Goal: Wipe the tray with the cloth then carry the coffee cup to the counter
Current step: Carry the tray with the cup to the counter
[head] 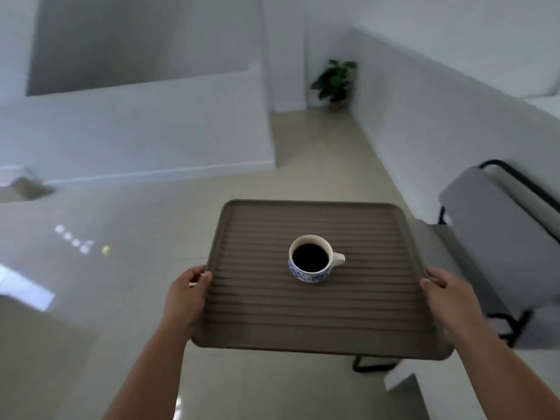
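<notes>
**Both hands carry the loaded tray**

Forearms reach up from the bottom edge; the left hand (pixel 188 294) and right hand (pixel 448 294) each have fingers curled around a side rim of the ribbed brown tray (pixel 303 322), held level in the air. At its middle stands the coffee cup (pixel 312 258), nearly full — any tilt or jolt would likely slosh it. No cloth shows. A grey chair (pixel 497 225) crowds the right side; a potted plant (pixel 333 83) stands far ahead.

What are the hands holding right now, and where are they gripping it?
Both hands hold the tray: the left hand on its left rim, the right hand on its right rim. The coffee cup stands on it, untouched.
</notes>
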Motion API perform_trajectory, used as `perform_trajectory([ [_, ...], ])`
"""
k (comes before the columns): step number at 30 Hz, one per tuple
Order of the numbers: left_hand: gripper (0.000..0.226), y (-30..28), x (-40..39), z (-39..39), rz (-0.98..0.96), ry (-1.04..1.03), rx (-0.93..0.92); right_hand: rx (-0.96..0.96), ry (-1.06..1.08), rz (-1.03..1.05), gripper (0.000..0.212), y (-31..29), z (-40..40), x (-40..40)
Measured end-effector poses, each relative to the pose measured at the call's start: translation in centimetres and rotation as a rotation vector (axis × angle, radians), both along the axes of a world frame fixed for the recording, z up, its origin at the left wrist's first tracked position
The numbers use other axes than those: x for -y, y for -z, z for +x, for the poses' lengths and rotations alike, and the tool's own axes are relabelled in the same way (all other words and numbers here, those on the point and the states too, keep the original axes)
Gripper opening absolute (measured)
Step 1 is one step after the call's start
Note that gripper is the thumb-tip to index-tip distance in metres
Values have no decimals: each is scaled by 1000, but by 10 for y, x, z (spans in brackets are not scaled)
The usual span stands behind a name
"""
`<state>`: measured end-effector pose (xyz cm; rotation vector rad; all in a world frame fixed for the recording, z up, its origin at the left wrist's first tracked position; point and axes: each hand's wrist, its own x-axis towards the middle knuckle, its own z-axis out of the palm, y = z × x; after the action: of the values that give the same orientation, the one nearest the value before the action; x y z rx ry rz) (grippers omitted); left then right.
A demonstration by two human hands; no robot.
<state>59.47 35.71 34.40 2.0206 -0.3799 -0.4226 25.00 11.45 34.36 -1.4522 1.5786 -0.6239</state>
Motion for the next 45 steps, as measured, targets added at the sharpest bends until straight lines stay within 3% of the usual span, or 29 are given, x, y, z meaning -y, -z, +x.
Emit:
perform_trajectory([
  [7, 14, -4, -107, 82, -199, -241, -149, 19, -226, -23, 34, -11, 152, -14],
  [21, 16, -16, -285, 159, -255, -711, -113, -21, -654, -157, 23, -18, 415, -107],
  [31, 11, -14, -337, 198, -238, -1050, -35, 37, -1021, -167, 8, -10, 596, -159],
  [37, 15, -13, -353, 251, -286, -1233, -42, 109, -1204, -141, 14, -26, 712, -184],
  [45, 17, -18, -378, 341, -384, -1354, -83, 67, -1370, -137, 19, -39, 859, -228],
])
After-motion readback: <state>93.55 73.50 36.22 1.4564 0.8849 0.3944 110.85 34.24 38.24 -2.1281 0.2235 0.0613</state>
